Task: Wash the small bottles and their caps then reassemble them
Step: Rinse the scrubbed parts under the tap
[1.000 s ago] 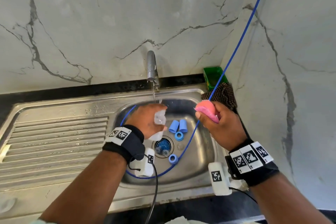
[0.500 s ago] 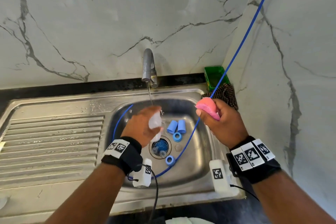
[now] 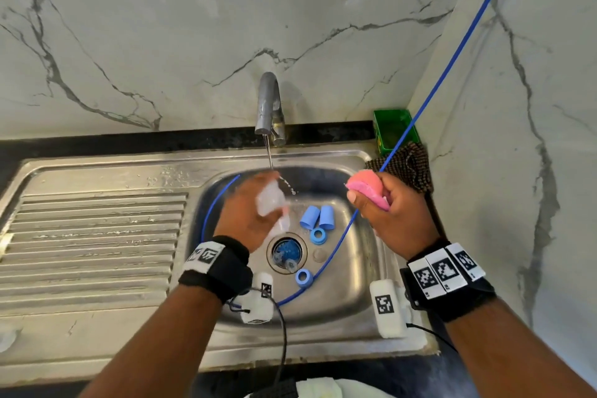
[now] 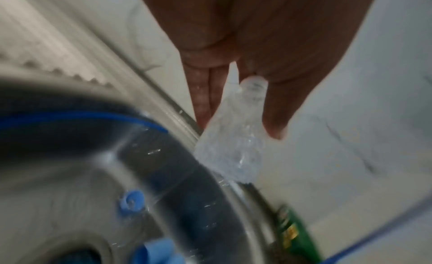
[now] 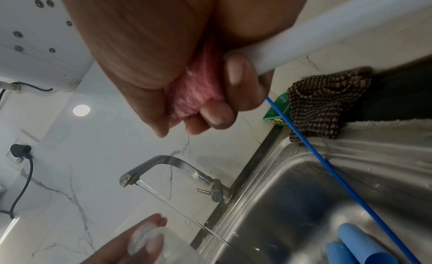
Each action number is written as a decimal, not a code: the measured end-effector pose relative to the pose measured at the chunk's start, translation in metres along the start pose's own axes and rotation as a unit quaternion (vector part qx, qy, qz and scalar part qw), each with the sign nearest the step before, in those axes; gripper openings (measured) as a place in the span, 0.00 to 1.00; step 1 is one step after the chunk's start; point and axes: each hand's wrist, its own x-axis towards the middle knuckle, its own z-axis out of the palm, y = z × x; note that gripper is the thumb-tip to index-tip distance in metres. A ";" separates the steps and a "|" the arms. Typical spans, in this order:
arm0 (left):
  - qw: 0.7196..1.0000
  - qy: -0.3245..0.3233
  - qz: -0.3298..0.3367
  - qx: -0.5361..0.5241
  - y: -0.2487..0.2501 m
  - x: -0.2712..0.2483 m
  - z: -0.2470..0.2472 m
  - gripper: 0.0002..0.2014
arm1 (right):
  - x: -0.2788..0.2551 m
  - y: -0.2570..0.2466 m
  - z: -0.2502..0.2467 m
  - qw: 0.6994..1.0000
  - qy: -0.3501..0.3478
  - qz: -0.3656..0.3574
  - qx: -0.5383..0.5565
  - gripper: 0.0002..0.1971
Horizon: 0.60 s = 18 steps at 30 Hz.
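Centre frame, the left hand (image 3: 248, 216) grips a clear bottle (image 3: 270, 200) at the tap's (image 3: 268, 107) stream; the right hand (image 3: 384, 213) squeezes a pink sponge (image 3: 366, 189). Blue caps (image 3: 318, 218) lie loose in the sink (image 3: 355, 284), seemingly unwashed. Reassembly hasn't begun.

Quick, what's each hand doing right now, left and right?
Left hand: holds a clear small bottle by the tap's stream.
Right hand: grips a pink sponge, off to the side of the water.

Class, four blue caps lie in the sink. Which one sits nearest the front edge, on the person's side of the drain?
The ring-shaped blue cap lying alone, hole up; the other three cluster beyond the drain.
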 end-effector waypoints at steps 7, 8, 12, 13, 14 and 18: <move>0.733 -0.099 -0.315 -0.595 0.030 -0.014 -0.016 0.19 | -0.008 0.001 -0.002 1.000 0.002 0.009 0.030 0.07; 0.695 -0.090 -0.332 -0.631 0.034 -0.015 -0.018 0.17 | -0.009 0.001 -0.002 0.999 0.003 0.012 0.036 0.08; 0.606 -0.083 -0.312 -0.728 0.048 -0.013 -0.026 0.21 | -0.017 0.000 -0.004 0.999 0.003 0.012 0.039 0.09; 0.588 -0.079 -0.313 -0.742 0.049 -0.013 -0.027 0.22 | -0.019 0.000 -0.005 0.999 0.005 0.012 0.038 0.09; 0.570 -0.072 -0.318 -0.754 0.049 -0.011 -0.028 0.23 | -0.021 -0.001 -0.006 0.999 0.009 0.013 0.035 0.09; 0.520 -0.062 -0.322 -0.789 0.049 -0.006 -0.032 0.26 | -0.026 0.000 -0.012 0.999 0.023 0.016 0.023 0.08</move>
